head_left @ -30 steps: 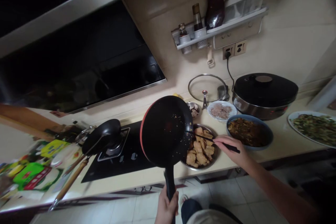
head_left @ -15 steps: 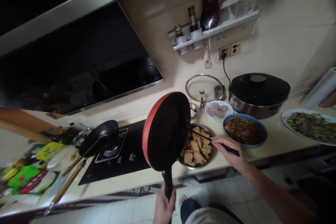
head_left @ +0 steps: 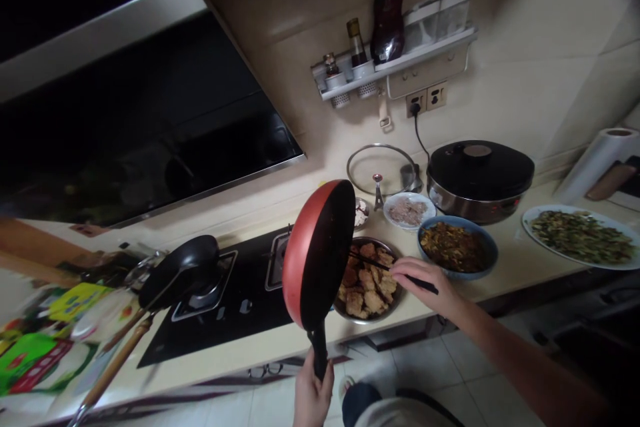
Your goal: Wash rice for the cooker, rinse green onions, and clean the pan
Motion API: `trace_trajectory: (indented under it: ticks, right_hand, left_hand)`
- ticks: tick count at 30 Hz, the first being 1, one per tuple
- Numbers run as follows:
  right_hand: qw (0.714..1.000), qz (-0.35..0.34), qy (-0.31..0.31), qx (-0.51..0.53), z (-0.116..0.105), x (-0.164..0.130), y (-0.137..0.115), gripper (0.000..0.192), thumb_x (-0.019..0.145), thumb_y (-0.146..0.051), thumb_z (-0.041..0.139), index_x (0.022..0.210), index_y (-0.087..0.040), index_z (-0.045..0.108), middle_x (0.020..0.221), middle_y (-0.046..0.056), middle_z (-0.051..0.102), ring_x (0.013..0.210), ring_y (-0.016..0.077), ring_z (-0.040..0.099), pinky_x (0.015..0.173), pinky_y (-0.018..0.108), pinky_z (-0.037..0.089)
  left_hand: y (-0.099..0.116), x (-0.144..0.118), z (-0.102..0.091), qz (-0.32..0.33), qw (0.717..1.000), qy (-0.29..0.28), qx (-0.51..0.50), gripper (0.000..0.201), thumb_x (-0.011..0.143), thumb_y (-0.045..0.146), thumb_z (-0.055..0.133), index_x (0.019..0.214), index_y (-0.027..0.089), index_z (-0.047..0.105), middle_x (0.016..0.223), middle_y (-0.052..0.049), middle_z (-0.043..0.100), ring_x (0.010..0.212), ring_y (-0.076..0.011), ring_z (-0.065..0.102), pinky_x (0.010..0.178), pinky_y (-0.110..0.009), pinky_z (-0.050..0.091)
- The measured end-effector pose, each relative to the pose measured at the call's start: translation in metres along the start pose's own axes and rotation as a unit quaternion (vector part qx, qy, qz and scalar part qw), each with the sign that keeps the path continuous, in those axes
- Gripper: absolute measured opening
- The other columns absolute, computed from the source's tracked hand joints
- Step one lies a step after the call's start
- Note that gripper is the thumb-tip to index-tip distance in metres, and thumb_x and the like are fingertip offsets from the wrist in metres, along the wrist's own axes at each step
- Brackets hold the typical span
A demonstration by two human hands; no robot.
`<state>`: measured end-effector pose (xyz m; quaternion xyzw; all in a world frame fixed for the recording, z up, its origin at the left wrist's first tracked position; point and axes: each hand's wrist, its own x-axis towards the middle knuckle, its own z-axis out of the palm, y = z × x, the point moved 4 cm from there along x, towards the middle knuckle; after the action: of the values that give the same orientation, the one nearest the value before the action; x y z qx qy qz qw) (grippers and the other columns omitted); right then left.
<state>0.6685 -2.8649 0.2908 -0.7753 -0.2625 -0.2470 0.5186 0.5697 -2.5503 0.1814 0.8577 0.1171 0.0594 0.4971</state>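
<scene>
My left hand [head_left: 313, 387] is closed round the black handle of a red frying pan [head_left: 307, 257]. The pan is steeply tilted, its dark inside facing right toward a round metal dish [head_left: 399, 300] of browned, coated pieces of food [head_left: 370, 283]. In my right hand [head_left: 420, 281] are dark chopsticks [head_left: 373, 261], gripped near their thick ends. Their tips reach left over the food to the pan's rim; whether they touch the pan I cannot tell. Part of the dish is hidden behind the pan.
A black gas hob [head_left: 200, 332] carries a wok [head_left: 183, 270] on its left burner. Right of the dish stand a blue bowl of cooked food [head_left: 493, 263], a plate of minced food [head_left: 429, 210], a black-lidded electric cooker [head_left: 480, 177] and an oval plate of chopped greens [head_left: 529, 233]. A glass lid [head_left: 357, 155] leans at the wall.
The pan has tipped further to the right, so more of its red outside shows. The chopsticks and my right hand have shifted slightly left in view, as has most of the scene.
</scene>
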Motion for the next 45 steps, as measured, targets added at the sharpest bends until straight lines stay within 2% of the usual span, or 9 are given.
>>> trace_trajectory:
  ticks: [3, 13, 19, 23, 27, 31, 34, 40, 45]
  right_hand:
    - [1.000, -0.005, 0.022, -0.008, -0.001, 0.002, -0.003, 0.015, 0.087, -0.022, 0.059, 0.097, -0.023, 0.070, 0.095, 0.007, 0.071, 0.089, 0.0188, 0.067, 0.081, 0.031, 0.057]
    - [0.999, 0.014, -0.022, 0.025, 0.013, -0.015, -0.014, 0.014, 0.087, -0.020, 0.057, 0.093, -0.022, 0.071, 0.088, 0.006, 0.071, 0.083, 0.0166, 0.067, 0.074, 0.026, 0.057]
    - [0.985, 0.135, 0.093, 0.060, 0.029, -0.054, 0.001, 0.015, 0.087, -0.025, 0.057, 0.085, -0.021, 0.072, 0.082, 0.007, 0.072, 0.075, 0.0193, 0.070, 0.070, 0.028, 0.060]
    - [0.933, 0.284, 0.191, 0.113, 0.008, -0.086, 0.021, 0.019, 0.086, -0.035, 0.059, 0.083, -0.020, 0.070, 0.076, 0.007, 0.074, 0.070, 0.0231, 0.072, 0.064, 0.029, 0.062]
    - [0.920, 0.312, 0.226, 0.078, -0.035, -0.102, 0.032, 0.014, 0.082, -0.036, 0.064, 0.083, -0.023, 0.068, 0.079, 0.004, 0.074, 0.074, 0.0241, 0.072, 0.070, 0.033, 0.062]
    - [0.953, 0.250, 0.173, -0.002, -0.065, -0.095, 0.036, 0.010, 0.077, -0.034, 0.069, 0.079, -0.024, 0.070, 0.086, 0.004, 0.072, 0.080, 0.0240, 0.070, 0.079, 0.036, 0.059]
    - [0.959, 0.247, 0.136, -0.004, -0.074, -0.081, 0.033, 0.011, 0.078, -0.036, 0.067, 0.080, -0.026, 0.069, 0.084, 0.003, 0.072, 0.074, 0.0218, 0.070, 0.074, 0.033, 0.060]
    - [0.948, 0.305, 0.088, -0.003, -0.075, -0.064, 0.029, 0.016, 0.076, -0.041, 0.068, 0.070, -0.026, 0.066, 0.064, 0.000, 0.068, 0.057, 0.0195, 0.069, 0.051, 0.024, 0.058]
    - [0.897, 0.411, 0.098, 0.132, -0.069, -0.088, 0.055, 0.025, 0.069, -0.047, 0.073, 0.070, -0.023, 0.067, 0.071, 0.002, 0.069, 0.061, 0.0222, 0.070, 0.061, 0.031, 0.063]
  left_hand:
    - [0.000, -0.001, 0.003, 0.015, 1.000, 0.003, 0.015, 0.058, 0.073, 0.067, 0.057, 0.094, 0.013, 0.059, 0.039, 0.006, 0.041, 0.032, -0.0111, 0.035, 0.037, -0.022, 0.021]
    - [-0.005, 0.006, 0.002, 0.005, 0.999, -0.030, 0.018, 0.056, 0.072, 0.065, 0.060, 0.096, 0.014, 0.061, 0.043, 0.005, 0.044, 0.033, -0.0105, 0.034, 0.036, -0.022, 0.025]
    - [-0.001, 0.003, 0.000, -0.012, 0.997, -0.064, 0.028, 0.054, 0.075, 0.062, 0.058, 0.098, 0.013, 0.059, 0.043, 0.006, 0.043, 0.036, -0.0105, 0.036, 0.038, -0.021, 0.027]
    - [-0.004, -0.005, -0.006, -0.055, 0.996, -0.068, 0.001, 0.052, 0.074, 0.062, 0.060, 0.093, 0.015, 0.057, 0.042, 0.006, 0.044, 0.037, -0.0108, 0.039, 0.038, -0.021, 0.028]
    - [-0.001, -0.014, -0.021, -0.110, 0.988, -0.071, -0.083, 0.050, 0.070, 0.061, 0.066, 0.090, 0.016, 0.053, 0.044, 0.007, 0.046, 0.037, -0.0102, 0.042, 0.038, -0.021, 0.034]
    - [0.015, -0.021, -0.038, -0.177, 0.953, -0.108, -0.220, 0.043, 0.071, 0.051, 0.071, 0.090, 0.018, 0.051, 0.049, 0.009, 0.046, 0.036, -0.0067, 0.040, 0.038, -0.019, 0.036]
    - [0.030, -0.027, -0.045, -0.213, 0.901, -0.122, -0.358, 0.035, 0.074, 0.043, 0.071, 0.090, 0.019, 0.051, 0.052, 0.010, 0.041, 0.032, -0.0022, 0.029, 0.034, -0.017, 0.033]
    - [0.038, -0.050, -0.055, -0.253, 0.795, -0.131, -0.536, 0.026, 0.073, 0.032, 0.073, 0.080, 0.022, 0.050, 0.048, 0.013, 0.025, 0.032, 0.0017, 0.007, 0.027, -0.011, 0.026]
    - [0.023, -0.082, -0.069, -0.245, 0.773, -0.122, -0.573, 0.019, 0.078, 0.029, 0.069, 0.082, 0.023, 0.051, 0.049, 0.013, 0.022, 0.030, 0.0016, 0.007, 0.027, -0.012, 0.029]
